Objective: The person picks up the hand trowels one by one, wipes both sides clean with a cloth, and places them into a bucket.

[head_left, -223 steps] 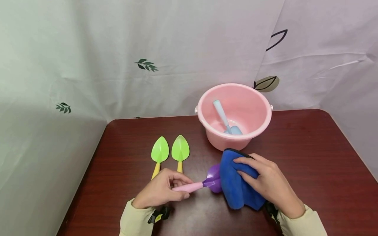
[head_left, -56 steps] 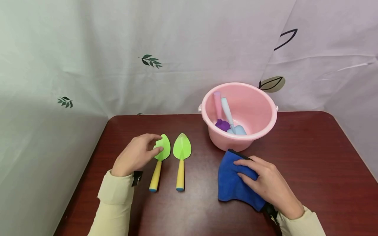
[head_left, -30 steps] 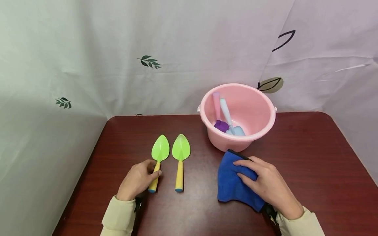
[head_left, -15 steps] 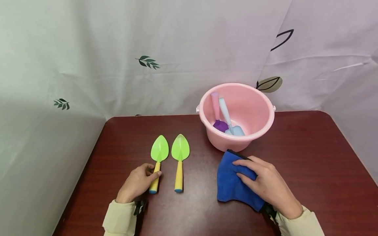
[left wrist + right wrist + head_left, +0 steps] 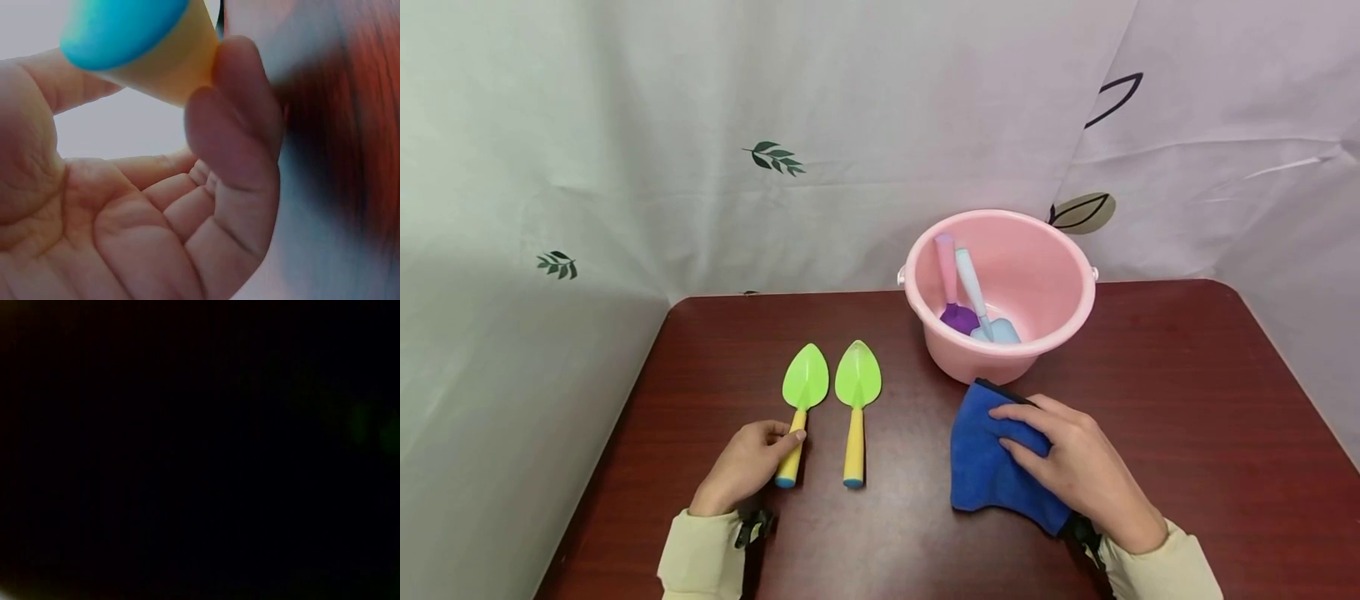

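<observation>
Two green shovels with yellow handles lie side by side on the dark red table (image 5: pixel 1187 400). My left hand (image 5: pixel 778 442) grips the handle of the left green shovel (image 5: pixel 806 386), thumb on top; the shovel still lies on the table. The left wrist view shows the handle's blue end cap (image 5: pixel 125 31) between thumb and fingers. The right green shovel (image 5: pixel 857 383) lies untouched beside it. My right hand (image 5: pixel 1022 429) lies on a folded blue cloth (image 5: pixel 981 458) with bent fingers holding it down. The right wrist view is black.
A pink bucket (image 5: pixel 970 362) stands behind the cloth and holds a purple shovel (image 5: pixel 958 317) and a light blue shovel (image 5: pixel 1000 331). A pale curtain hangs behind and to the left of the table.
The purple shovel went from my left hand into the bucket. My left hand moved from the left green shovel's blade to its handle and closed on it. My right hand stayed on the cloth.
</observation>
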A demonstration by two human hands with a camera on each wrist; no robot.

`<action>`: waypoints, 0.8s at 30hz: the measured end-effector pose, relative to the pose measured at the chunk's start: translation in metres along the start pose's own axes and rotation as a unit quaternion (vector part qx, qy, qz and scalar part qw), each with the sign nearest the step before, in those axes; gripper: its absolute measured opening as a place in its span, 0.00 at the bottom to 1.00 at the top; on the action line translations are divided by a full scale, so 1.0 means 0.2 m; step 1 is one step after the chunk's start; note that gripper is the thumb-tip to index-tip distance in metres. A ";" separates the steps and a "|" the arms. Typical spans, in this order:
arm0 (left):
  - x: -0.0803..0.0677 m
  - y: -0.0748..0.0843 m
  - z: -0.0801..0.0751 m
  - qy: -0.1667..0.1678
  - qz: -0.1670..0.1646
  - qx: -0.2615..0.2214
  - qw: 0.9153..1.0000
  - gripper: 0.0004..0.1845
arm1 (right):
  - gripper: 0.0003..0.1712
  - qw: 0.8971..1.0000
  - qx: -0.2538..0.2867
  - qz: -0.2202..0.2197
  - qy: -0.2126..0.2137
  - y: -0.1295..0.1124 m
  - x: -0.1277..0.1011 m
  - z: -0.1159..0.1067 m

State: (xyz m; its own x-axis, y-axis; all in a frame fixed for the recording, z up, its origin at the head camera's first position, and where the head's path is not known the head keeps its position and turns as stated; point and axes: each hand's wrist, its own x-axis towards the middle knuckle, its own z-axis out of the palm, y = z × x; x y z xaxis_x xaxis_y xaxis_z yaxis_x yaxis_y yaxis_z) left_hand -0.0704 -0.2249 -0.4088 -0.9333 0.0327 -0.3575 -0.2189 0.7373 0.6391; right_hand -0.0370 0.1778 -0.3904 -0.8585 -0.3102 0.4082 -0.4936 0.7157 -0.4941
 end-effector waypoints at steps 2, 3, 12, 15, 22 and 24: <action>0.00 0.00 0.00 0.000 0.000 -0.010 1.000 0.14 | 0.28 1.000 -0.001 0.001 -0.002 0.00 0.00 0.00; 0.00 0.00 -0.01 -0.001 -0.002 -0.014 1.000 0.15 | 0.28 1.000 -0.001 0.002 -0.003 0.00 0.00 0.00; -0.01 0.01 -0.02 -0.002 0.004 -0.024 1.000 0.21 | 0.28 1.000 -0.003 0.004 -0.004 0.00 0.00 -0.01; -0.01 0.01 -0.03 0.005 -0.001 -0.034 0.999 0.22 | 0.28 1.000 -0.003 0.004 -0.005 0.00 0.01 -0.01; -0.02 0.02 -0.04 0.044 -0.006 -0.049 0.998 0.22 | 0.27 1.000 -0.006 0.005 -0.005 0.00 0.00 -0.01; -0.02 0.02 -0.05 0.056 -0.006 -0.052 0.997 0.21 | 0.27 1.000 -0.005 0.004 -0.003 0.00 0.00 -0.01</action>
State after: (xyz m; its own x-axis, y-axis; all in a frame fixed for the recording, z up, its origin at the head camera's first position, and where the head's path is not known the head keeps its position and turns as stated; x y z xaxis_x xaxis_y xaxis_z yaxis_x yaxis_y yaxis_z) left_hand -0.0696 -0.2283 -0.3980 -0.9548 -0.0553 -0.2921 -0.2540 0.6624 0.7048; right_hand -0.0371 0.1782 -0.3887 -0.8631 -0.3091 0.3994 -0.4859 0.7239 -0.4898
